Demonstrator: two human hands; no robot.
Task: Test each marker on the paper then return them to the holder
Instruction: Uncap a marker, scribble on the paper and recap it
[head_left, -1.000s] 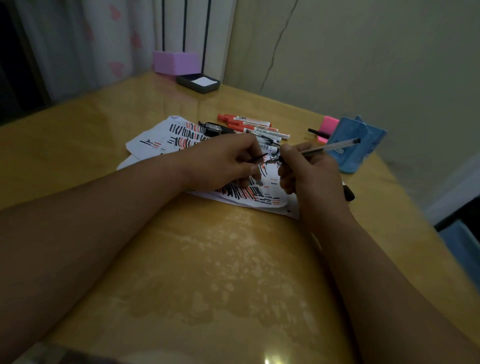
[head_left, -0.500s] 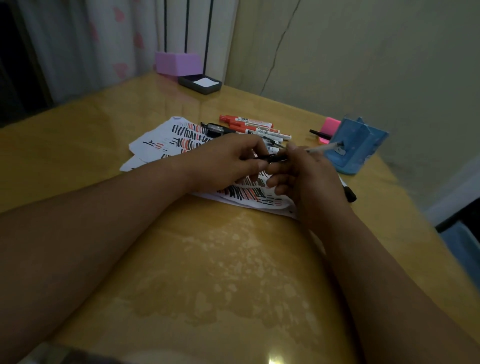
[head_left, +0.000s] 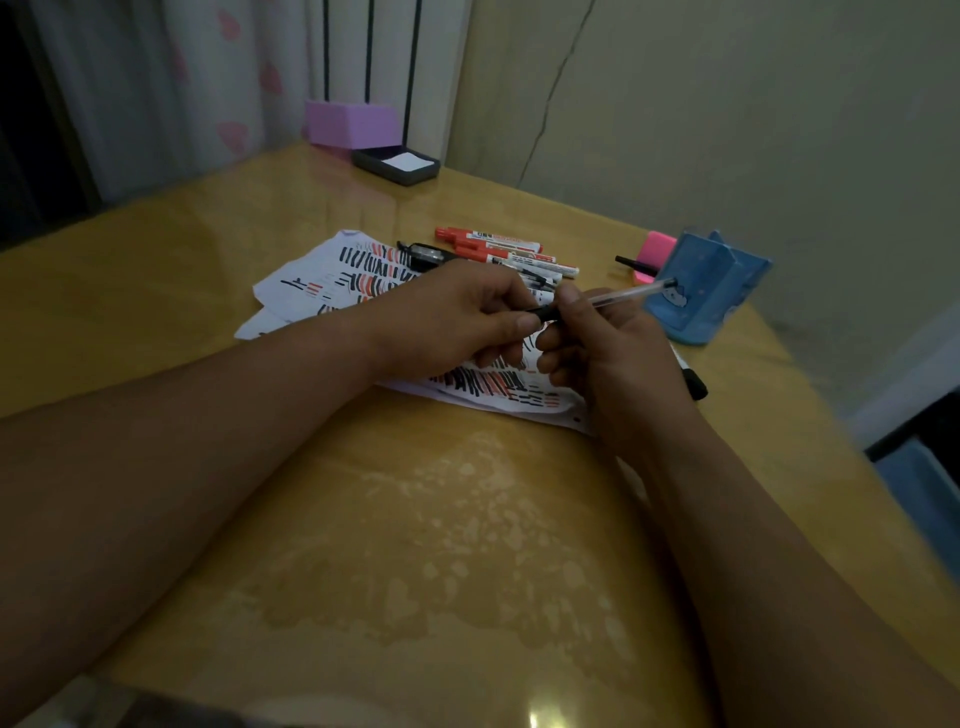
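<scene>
Clear-barrelled black pen (head_left: 618, 297) tilted above scribbled white paper (head_left: 311, 275), red-and-white markers (head_left: 498, 247) lying beyond, blue plastic holder (head_left: 711, 301) upright to the right.

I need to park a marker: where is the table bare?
Bare table lies on the near side of the paper, and left of it toward the black tray. Crowded: red markers beyond the paper, and toward the blue holder, where left hand and right hand grip a pen.
</scene>
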